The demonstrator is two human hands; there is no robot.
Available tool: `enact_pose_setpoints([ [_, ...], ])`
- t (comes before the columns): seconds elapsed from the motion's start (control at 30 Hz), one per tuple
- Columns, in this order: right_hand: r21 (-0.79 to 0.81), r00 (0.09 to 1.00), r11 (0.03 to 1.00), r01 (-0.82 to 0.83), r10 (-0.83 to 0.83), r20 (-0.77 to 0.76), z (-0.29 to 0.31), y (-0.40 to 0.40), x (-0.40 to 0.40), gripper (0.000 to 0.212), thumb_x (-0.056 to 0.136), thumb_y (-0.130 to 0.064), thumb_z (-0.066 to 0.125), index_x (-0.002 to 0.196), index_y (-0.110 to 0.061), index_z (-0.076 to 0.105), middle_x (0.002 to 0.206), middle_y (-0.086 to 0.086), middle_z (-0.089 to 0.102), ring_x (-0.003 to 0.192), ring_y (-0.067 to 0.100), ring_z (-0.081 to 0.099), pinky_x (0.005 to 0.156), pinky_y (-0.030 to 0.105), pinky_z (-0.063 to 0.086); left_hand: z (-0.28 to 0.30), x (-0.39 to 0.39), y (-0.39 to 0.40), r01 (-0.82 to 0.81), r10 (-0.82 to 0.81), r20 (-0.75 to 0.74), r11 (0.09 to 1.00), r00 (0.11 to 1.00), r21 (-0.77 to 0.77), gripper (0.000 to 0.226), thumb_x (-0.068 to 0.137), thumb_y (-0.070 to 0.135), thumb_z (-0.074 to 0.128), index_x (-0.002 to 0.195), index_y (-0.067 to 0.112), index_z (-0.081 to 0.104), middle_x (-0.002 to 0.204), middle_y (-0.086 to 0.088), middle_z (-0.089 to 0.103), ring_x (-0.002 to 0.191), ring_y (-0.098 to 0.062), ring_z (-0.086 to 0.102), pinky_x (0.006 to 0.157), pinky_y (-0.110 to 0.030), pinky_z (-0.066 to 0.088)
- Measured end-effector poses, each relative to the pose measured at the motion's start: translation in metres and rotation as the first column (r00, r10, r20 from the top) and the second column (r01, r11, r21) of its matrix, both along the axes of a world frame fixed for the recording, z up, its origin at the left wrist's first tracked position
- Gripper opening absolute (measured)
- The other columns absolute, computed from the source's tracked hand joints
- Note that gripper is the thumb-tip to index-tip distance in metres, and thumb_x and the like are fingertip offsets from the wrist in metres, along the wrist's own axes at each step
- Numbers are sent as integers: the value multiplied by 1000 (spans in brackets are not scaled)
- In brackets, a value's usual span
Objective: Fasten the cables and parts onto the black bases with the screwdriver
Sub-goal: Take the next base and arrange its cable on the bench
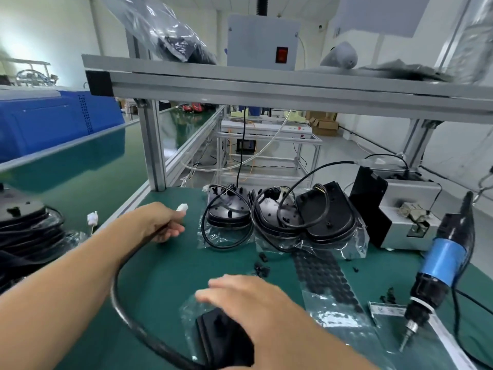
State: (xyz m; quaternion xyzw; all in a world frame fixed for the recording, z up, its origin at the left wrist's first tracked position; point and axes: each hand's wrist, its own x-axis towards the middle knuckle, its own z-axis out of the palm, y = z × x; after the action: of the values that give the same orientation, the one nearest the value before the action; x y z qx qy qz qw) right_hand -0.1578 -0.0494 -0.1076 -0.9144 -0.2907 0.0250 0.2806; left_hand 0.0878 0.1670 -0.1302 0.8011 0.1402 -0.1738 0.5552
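Note:
My left hand (162, 222) grips a black cable (120, 303) close to its white plug (182, 208); the cable curves down toward me. My right hand (248, 303) rests flat, fingers spread, on a black base (221, 337) that lies on a clear plastic bag near the front edge. An electric screwdriver (440, 265) with a blue band hangs at the right, tip down, untouched. More black bases (228, 212) with coiled cables (277, 217) stand in bags further back.
A sheet of black rubber pads (325, 279) lies right of my right hand. Small black parts (262, 268) dot the green mat. A grey screw feeder (408, 217) sits at the back right. Stacked black bases (24, 228) are at the left. An aluminium shelf (266, 84) spans overhead.

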Motion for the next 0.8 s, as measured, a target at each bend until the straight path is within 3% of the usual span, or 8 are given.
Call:
enact_pose_setpoints([
  [0.07, -87, 988, 986, 144, -147, -34, -1, -18, -2, 80, 74, -74, 59, 141, -60, 17, 144, -43, 14, 135, -20, -3, 104, 10, 0, 6, -19, 4, 124, -124, -13, 985, 992, 120, 25, 96, 25, 60, 86, 3, 57, 53, -4, 62, 33, -10, 50, 35, -14, 36],
  [0.17, -222, 923, 901, 374, -384, -3, -10, -46, -7, 74, 78, -81, 42, 142, -56, 15, 139, -28, 35, 132, -1, 31, 102, 23, 31, 5, -60, 7, 257, -264, 20, 951, 964, 172, 7, 99, 10, 51, 100, 4, 54, 57, -7, 64, 37, -13, 54, 35, -16, 36],
  [0.23, -246, 902, 880, 407, -430, -46, -15, -49, -13, 68, 81, -79, 40, 141, -58, 14, 127, -19, 50, 118, 6, 48, 93, 25, 39, 2, -90, 4, 318, -324, 19, 937, 946, 143, 8, 99, 9, 50, 107, 9, 51, 59, -8, 65, 40, -16, 57, 36, -17, 38],
  [0.4, -174, 873, 879, 443, -467, -137, -23, -51, -28, 55, 88, -69, 44, 136, -62, 18, 91, -11, 62, 86, 0, 55, 78, 16, 43, -14, -119, -18, 194, -208, 151, 976, 966, 104, 14, 101, 7, 42, 113, 13, 46, 53, -7, 64, 36, -17, 56, 34, -17, 37],
  [0.53, -186, 857, 873, 451, -482, -182, -19, -50, -50, 50, 84, -72, 47, 126, -60, 22, 68, -8, 53, 65, -1, 52, 58, 16, 40, -33, -112, -22, 106, -233, 341, 930, 911, 352, 17, 99, 11, 44, 113, 16, 50, 58, 0, 66, 40, -15, 54, 46, -22, 41],
  [0.63, -261, 873, 845, 467, -487, -16, -18, -48, -55, 55, 84, -71, 46, 125, -59, 12, 89, -16, 52, 81, -5, 49, 64, 15, 38, -37, -109, -18, 36, -390, 360, 719, 848, 694, 22, 97, 23, 47, 117, 25, 57, 85, 3, 69, 76, -18, 63, 70, -29, 50],
  [0.7, -226, 916, 889, 398, -370, 155, -23, -45, -45, 61, 91, -60, 47, 132, -64, 1, 126, -23, 40, 120, 2, 37, 91, 20, 37, -31, -109, -16, -20, -452, 313, 545, 835, 838, 26, 97, 33, 48, 119, 30, 60, 107, 2, 64, 101, -22, 59, 78, -31, 48],
  [0.8, -156, 967, 969, 191, -159, 198, -27, -41, -17, 46, 99, -41, 47, 141, -55, 32, 155, -16, 23, 144, 4, 11, 117, 28, 18, -17, -113, -19, -31, -512, 261, 413, 819, 910, 30, 96, 43, 49, 121, 30, 60, 115, -1, 58, 113, -25, 54, 86, -35, 46],
])
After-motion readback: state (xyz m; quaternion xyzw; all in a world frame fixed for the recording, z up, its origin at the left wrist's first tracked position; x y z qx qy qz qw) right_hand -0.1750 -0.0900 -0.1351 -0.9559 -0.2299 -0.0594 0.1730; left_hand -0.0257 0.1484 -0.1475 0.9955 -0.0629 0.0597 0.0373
